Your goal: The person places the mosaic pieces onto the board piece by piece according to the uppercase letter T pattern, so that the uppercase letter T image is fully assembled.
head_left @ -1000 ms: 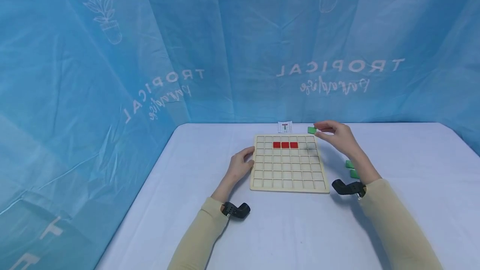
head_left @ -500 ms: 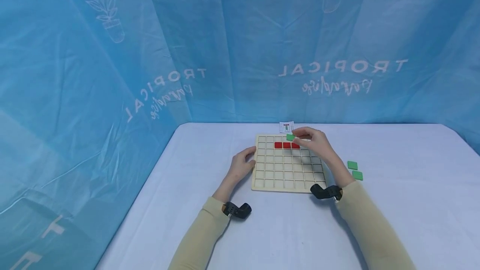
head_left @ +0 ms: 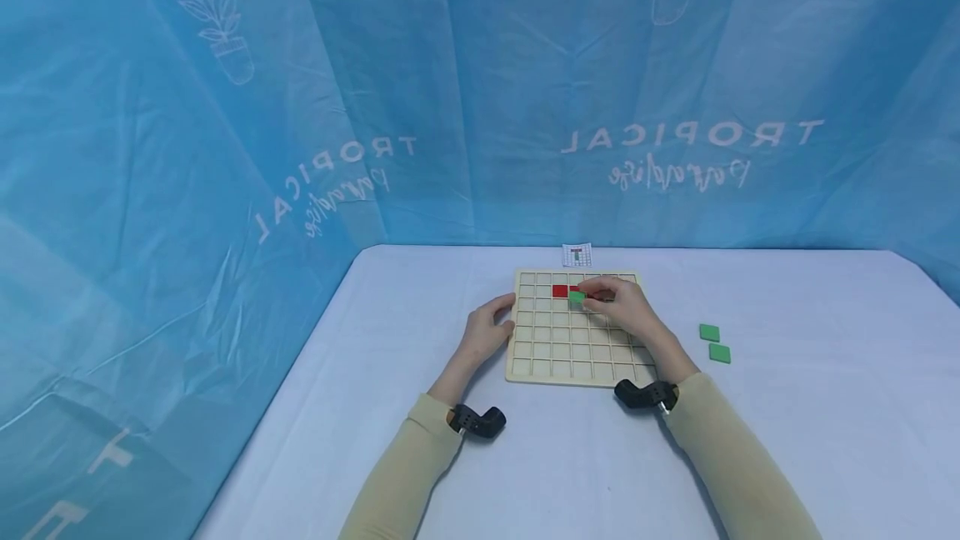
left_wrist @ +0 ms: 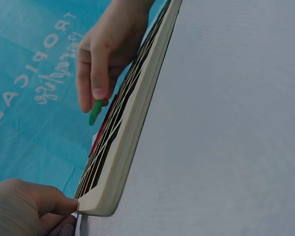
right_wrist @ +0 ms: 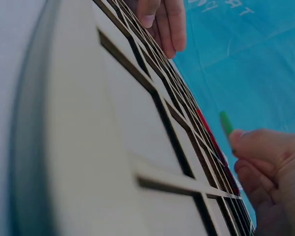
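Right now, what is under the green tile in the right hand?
The green tile hangs above the wooden grid board, beside a red tile. The right hand covers the row's other cells.

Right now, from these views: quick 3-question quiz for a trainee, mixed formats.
1. True or false: the right hand pinches a green tile over the wooden grid board.
2. What does the left hand touch? A) the board's left edge B) the spare green tiles C) the pattern card
3. Fill in: the spare green tiles lie on the table, to the ____ of the board.

Key: 1 true; 2 A; 3 right
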Available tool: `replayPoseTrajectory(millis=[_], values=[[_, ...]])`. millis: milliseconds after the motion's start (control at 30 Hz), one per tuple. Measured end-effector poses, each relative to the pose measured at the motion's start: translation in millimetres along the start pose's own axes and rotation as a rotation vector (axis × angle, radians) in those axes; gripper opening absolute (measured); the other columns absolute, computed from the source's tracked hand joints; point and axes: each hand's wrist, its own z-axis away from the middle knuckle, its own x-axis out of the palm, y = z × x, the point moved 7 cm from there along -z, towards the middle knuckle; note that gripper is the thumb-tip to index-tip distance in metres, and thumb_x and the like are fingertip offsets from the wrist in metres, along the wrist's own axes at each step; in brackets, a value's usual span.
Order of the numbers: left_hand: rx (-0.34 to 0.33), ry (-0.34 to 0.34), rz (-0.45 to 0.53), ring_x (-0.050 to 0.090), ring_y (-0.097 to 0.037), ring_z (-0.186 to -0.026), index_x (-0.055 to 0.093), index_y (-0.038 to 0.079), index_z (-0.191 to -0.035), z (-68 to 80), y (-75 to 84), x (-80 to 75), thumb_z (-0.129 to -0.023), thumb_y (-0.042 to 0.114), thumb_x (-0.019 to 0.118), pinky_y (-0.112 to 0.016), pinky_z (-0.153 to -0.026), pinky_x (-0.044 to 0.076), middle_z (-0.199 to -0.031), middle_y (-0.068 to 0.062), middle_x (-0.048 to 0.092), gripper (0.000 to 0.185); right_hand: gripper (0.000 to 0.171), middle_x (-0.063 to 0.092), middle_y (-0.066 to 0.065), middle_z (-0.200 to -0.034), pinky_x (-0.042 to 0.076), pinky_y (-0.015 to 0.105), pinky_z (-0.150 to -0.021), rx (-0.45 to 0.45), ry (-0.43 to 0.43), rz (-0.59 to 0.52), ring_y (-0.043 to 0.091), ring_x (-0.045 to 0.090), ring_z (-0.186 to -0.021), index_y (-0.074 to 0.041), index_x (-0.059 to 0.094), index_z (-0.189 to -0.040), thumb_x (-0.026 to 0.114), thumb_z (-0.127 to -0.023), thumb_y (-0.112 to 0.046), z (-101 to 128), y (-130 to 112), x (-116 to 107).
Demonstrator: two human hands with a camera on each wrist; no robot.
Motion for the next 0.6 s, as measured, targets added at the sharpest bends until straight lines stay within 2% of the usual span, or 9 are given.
replayPoseTrajectory(millis=[333, 600], values=[[0.005, 0.000, 0.015, 0.042, -0.021, -0.129, 0.049, 0.002, -0.135, -0.5, 1.7, -0.5, -0.088, 0.000, 0.056, -0.029, -0.107, 0.035, -0.137, -0.010, 0.050, 0.048, 0.030, 0.063, 0.011, -0.110, 0.053, 0.040, -0.085, -0.084, -0.014, 0.112, 0.026, 0.060, -0.100, -0.001, 0.064, -0.116, 0.067, -0.088, -0.011, 5.0, -2.5, 3.7], [-0.004, 0.005, 0.003, 0.042, -0.021, -0.129, 0.049, 0.003, -0.135, -0.6, 0.0, -0.3, -0.088, 0.000, 0.056, -0.029, -0.107, 0.035, -0.137, -0.009, 0.050, 0.047, 0.028, 0.065, 0.008, -0.109, 0.053, 0.040, -0.084, -0.086, 0.006, 0.115, 0.023, 0.061, -0.096, -0.004, 0.067, -0.113, 0.069, -0.087, -0.014, 5.1, -1.6, 4.8]])
